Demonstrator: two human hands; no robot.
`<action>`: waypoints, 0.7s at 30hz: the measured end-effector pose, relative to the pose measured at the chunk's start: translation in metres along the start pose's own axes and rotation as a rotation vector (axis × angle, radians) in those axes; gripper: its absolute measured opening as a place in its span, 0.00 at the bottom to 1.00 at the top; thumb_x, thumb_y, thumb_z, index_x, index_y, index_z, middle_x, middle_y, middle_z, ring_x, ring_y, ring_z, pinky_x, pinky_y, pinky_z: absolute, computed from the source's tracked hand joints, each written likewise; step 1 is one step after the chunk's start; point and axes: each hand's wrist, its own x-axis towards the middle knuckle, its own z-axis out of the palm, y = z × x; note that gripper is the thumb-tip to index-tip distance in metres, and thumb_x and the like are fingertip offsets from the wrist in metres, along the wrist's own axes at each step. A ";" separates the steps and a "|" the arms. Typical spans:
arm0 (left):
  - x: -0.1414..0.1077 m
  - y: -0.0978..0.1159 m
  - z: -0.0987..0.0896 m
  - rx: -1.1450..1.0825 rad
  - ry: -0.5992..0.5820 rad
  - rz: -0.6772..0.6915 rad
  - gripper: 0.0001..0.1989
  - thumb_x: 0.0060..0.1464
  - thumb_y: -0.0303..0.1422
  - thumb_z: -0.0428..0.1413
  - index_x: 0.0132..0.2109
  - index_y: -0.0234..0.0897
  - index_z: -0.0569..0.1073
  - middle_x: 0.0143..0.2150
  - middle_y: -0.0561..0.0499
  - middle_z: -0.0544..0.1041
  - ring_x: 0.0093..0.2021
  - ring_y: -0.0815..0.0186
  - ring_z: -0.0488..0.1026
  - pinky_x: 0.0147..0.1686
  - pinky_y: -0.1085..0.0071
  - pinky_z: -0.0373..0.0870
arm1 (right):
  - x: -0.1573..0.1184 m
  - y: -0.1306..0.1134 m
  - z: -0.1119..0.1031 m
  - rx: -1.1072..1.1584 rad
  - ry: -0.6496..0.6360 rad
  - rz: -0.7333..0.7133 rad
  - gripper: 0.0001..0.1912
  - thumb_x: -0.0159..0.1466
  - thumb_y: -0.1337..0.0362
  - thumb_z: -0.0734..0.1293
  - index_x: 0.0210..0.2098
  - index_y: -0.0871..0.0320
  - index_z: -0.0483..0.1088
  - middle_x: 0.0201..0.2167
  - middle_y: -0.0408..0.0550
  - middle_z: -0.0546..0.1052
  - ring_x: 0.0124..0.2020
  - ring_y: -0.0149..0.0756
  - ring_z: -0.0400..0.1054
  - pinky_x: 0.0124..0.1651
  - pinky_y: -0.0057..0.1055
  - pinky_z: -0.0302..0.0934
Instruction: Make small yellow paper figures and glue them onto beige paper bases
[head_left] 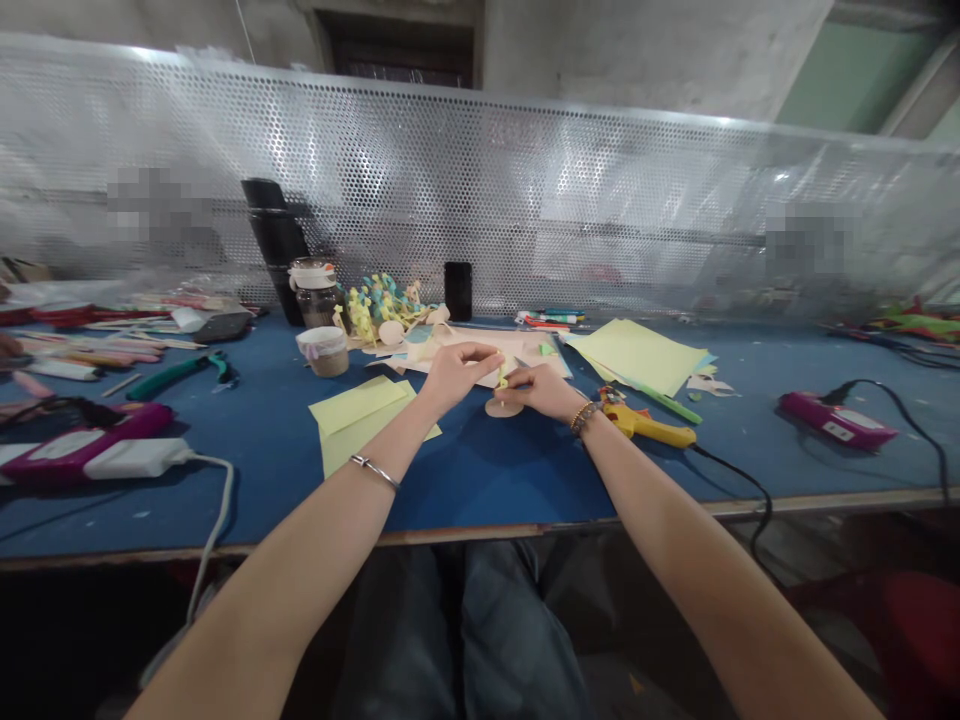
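My left hand (461, 375) pinches the top of a small yellow paper craft piece (502, 376). My right hand (546, 392) grips the same piece lower down, from its right side, with the fingers closed. Under it is a round beige disc (503, 408); whether the two are joined, I cannot tell. Yellow paper sheets (360, 412) lie to the left of my left hand. A yellow hot glue gun (652, 428) rests beside my right wrist, its cord running off the table edge.
Behind my hands are beige paper scraps (420, 350) and a cluster of yellow and blue paper flowers (382, 305). A white cup (324, 352), a jar (315, 290), a black bottle (276, 245) and a phone (458, 291) stand along the perforated screen (525, 180). Purple power strips (838, 420) sit at both sides.
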 end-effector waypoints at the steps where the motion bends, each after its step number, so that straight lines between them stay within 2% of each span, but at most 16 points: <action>1: 0.000 0.001 0.000 -0.005 -0.003 -0.002 0.12 0.45 0.38 0.59 0.36 0.35 0.77 0.38 0.47 0.78 0.39 0.63 0.74 0.42 0.66 0.69 | 0.000 0.000 0.000 0.000 0.002 -0.011 0.17 0.54 0.51 0.66 0.24 0.61 0.74 0.24 0.45 0.73 0.28 0.31 0.64 0.33 0.27 0.57; 5: 0.000 0.004 -0.002 -0.018 -0.011 0.001 0.14 0.51 0.41 0.54 0.36 0.35 0.77 0.39 0.47 0.78 0.43 0.62 0.73 0.46 0.66 0.67 | -0.001 0.001 -0.001 0.006 0.036 -0.039 0.17 0.54 0.52 0.66 0.23 0.61 0.74 0.24 0.45 0.72 0.28 0.31 0.63 0.32 0.28 0.56; 9: 0.001 0.005 -0.003 -0.005 0.002 -0.003 0.18 0.54 0.43 0.50 0.40 0.36 0.77 0.36 0.47 0.79 0.42 0.63 0.73 0.47 0.65 0.66 | 0.000 0.003 0.000 0.032 0.051 -0.002 0.16 0.53 0.53 0.67 0.24 0.61 0.75 0.26 0.46 0.74 0.29 0.32 0.64 0.33 0.29 0.58; 15: 0.000 0.002 -0.001 -0.020 -0.008 -0.021 0.12 0.46 0.40 0.58 0.35 0.37 0.77 0.37 0.48 0.79 0.39 0.62 0.73 0.42 0.65 0.69 | 0.001 0.004 0.001 0.015 0.058 0.020 0.16 0.52 0.52 0.67 0.25 0.60 0.76 0.28 0.47 0.75 0.30 0.33 0.66 0.34 0.29 0.59; 21: 0.000 0.002 0.000 0.017 -0.006 -0.001 0.10 0.46 0.38 0.58 0.34 0.37 0.77 0.35 0.47 0.79 0.37 0.63 0.73 0.41 0.65 0.69 | 0.000 0.003 0.001 0.021 0.049 0.034 0.16 0.52 0.52 0.67 0.27 0.60 0.76 0.27 0.46 0.75 0.30 0.33 0.66 0.33 0.28 0.59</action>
